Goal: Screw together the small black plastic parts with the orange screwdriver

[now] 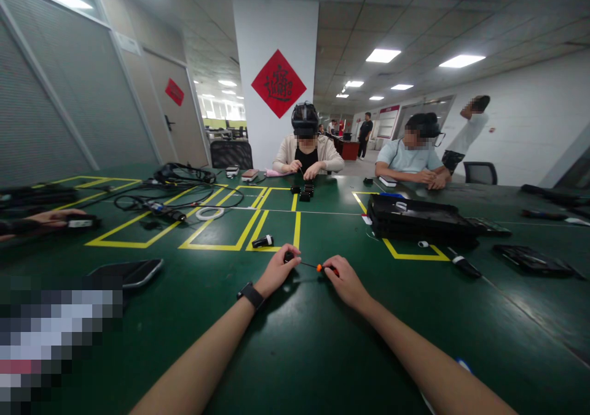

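Two bare hands meet low over the green surface (322,353), working one small job between them. The right hand (346,281) has its grip closed round the orange handle of a small screwdriver (318,267), whose thin shaft runs level toward the left. The left hand (276,272), a dark watch (250,294) on its wrist, has its fingers curled shut on a small black part (288,256) at the tip of that shaft, seemingly pinning it to the surface so the tool can bear on it. Both forearms lie along the surface, which likely steadies such fine work.

Just beyond the left grip lies a short black cylinder (263,241) inside yellow tape lines (297,221). Left of it sits a dark flat case (131,272); farther off, a white ring (210,213) and a tangle of black cables (175,187). Beyond the right grip a black tray (419,218) stands, well apart. Nothing lies between the hands and these things. At the far edge two seated people work, and another person's hand (50,218) rests at far left.
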A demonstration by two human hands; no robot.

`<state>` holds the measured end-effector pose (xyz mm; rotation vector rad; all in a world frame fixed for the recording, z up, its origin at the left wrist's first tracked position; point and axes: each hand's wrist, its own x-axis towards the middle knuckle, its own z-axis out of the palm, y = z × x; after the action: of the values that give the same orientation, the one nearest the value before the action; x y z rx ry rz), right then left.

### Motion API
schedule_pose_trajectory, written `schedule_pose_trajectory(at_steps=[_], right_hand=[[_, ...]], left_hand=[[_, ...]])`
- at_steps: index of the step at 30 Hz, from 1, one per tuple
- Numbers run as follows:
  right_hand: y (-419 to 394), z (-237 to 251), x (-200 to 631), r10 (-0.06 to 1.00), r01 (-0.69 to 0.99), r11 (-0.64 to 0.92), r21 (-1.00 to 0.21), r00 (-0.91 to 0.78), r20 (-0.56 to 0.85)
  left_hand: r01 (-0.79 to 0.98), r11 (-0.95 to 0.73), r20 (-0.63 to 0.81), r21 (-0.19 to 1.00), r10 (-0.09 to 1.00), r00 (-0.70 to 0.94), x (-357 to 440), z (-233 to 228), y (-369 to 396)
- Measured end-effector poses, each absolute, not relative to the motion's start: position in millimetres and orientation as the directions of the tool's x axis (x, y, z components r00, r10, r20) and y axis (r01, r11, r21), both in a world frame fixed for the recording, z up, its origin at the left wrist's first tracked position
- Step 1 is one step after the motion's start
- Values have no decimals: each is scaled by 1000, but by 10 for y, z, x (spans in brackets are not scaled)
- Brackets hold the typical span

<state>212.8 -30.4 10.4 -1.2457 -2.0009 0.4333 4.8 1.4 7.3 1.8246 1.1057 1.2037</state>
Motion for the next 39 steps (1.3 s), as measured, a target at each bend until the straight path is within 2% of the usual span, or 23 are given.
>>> schedule_pose_trajectory(at_steps=[11,17,29,34,39], right_hand=[[-302,92,2142,872,631,479,-611,-259,415],[-317,101,2137,863,653,495,-574,-294,410],[-329,105,2142,875,631,471,-617,-247,415],[-331,104,2140,876,628,471,-619,-249,413],[-334,112,2143,874,631,474,-614,-255,413]], left_hand=[[266,-402,350,876,910,222,55,106,-8],[239,-307,260,921,943,209,62,193,-64],[146,-276,244,950,948,202,86,243,-96],[200,-252,212,947,956,205,69,198,-56],[249,-328,283,911,938,199,56,132,-20]])
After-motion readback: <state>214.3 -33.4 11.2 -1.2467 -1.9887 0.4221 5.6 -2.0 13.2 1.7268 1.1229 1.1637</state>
